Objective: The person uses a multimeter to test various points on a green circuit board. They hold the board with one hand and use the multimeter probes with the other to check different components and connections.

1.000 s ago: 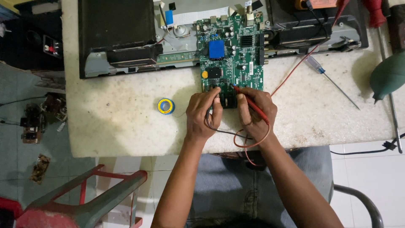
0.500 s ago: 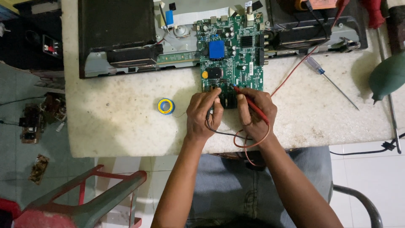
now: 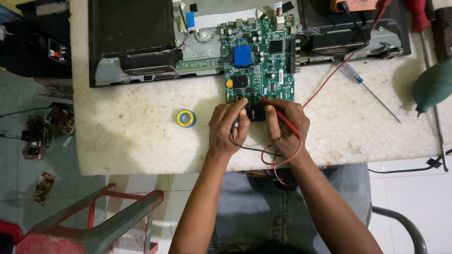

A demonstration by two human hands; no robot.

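Head view: probes (image 3: 281,115) on circuit board (image 3: 263,56)

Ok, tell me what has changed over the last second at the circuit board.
Nothing visibly changed. The right hand still holds the red probe with its tip on the green circuit board, and the left hand stays at the board's near edge with the black lead. The solder spool has not moved.

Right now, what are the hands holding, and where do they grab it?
The right hand holds a red probe along its shaft, tip on the green board. The left hand pinches a black probe low down, mostly hidden by fingers.
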